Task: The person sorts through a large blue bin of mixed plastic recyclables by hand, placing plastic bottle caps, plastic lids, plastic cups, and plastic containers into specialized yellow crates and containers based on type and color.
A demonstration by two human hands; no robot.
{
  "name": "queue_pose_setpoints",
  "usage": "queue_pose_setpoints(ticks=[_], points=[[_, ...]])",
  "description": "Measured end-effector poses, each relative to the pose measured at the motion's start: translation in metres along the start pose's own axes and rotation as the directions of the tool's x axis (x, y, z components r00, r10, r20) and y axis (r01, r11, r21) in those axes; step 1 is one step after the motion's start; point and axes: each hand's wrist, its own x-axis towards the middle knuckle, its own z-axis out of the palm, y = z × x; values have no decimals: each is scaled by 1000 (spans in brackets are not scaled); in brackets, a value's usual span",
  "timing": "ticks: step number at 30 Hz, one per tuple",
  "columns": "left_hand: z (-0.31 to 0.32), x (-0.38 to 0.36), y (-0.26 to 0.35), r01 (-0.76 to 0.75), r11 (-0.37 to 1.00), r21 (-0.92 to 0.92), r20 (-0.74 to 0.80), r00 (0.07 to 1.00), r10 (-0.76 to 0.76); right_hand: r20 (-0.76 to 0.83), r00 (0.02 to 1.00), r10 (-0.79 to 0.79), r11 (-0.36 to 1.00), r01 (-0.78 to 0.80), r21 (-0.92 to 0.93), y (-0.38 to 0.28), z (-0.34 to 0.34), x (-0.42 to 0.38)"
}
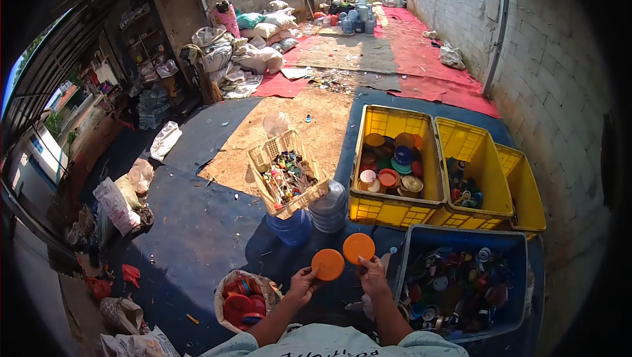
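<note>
My left hand (303, 285) pinches an orange round lid (328, 265) by its lower left edge. A second orange lid (359, 247) is gripped in my right hand (372, 276), slightly higher and to the right. The two lids are held side by side, a small gap between them. Below my left hand stands an open sack (225, 298) with red lids inside. To the right of my right hand is a blue crate (525, 258) full of mixed lids and caps.
A cream basket (262, 159) of small mixed pieces rests on blue water jugs (289, 227). Yellow crates (395, 209) holding lids line the right side, near a block wall (553, 80). Stuffed sacks (263, 31) are piled at the back left; bags (115, 205) lie at left.
</note>
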Motion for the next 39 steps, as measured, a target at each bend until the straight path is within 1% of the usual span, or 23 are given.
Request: queue_pose_setpoints(ticks=[2,3,5,8,10,11,14,15,17,18,19,21,22,25,27,30,31,34,35,38,39], points=[[31,25,23,-5,999,51,38,999,3,-13,999,-40,999,40,34,-20,4,12],[48,34,33,-6,998,67,46,999,3,-76,996,-51,998,52,21,-27,6,17],[69,58,40,3,997,80,59,998,-8,-145,987,-69,996,76,46,-37,-4,28],[96,95,41,85,990,110,44,995,-90,-250,966,-72,990,100,104,-50,-9,48],[110,124,41,148,981,125,76,984,-158,-313,947,-74,983,121,136,-53,-13,62],[113,138,43,183,974,137,86,977,-196,-275,954,-116,970,168,174,-47,-26,78],[129,193,58,247,951,188,173,944,-280,-343,930,-129,962,201,185,-70,12,97],[141,214,71,252,944,213,217,930,-297,-333,933,-138,963,204,174,-74,16,111],[154,242,98,278,928,249,270,900,-342,-374,912,-169,945,258,202,-84,36,135],[163,254,112,250,932,261,282,904,-321,-390,901,-187,934,286,212,-93,50,148],[175,269,128,218,937,272,299,907,-298,-400,899,-177,945,269,187,-104,66,157],[195,294,156,178,945,274,318,911,-263,-355,907,-227,942,297,155,-122,84,179],[204,306,168,167,949,267,319,914,-251,-336,909,-247,940,310,146,-128,89,187],[228,331,184,151,957,249,327,917,-230,-357,896,-264,937,327,128,-143,93,211],[234,346,178,171,950,260,325,911,-253,-371,894,-251,943,312,114,-148,87,224],[242,357,151,237,938,254,248,921,-300,-461,866,-195,955,275,114,-151,79,244],[240,366,138,275,927,256,242,910,-337,-474,864,-169,959,256,125,-154,75,250],[259,367,113,332,901,279,147,912,-382,-498,848,-184,952,280,124,-155,50,279],[260,378,101,362,886,291,128,903,-411,-565,819,-102,965,218,142,-160,41,287],[300,381,87,381,886,264,36,914,-403,-529,832,-168,955,271,122,-169,0,320],[291,402,73,396,879,264,94,897,-432,-550,815,-183,945,300,130,-173,-13,332]])
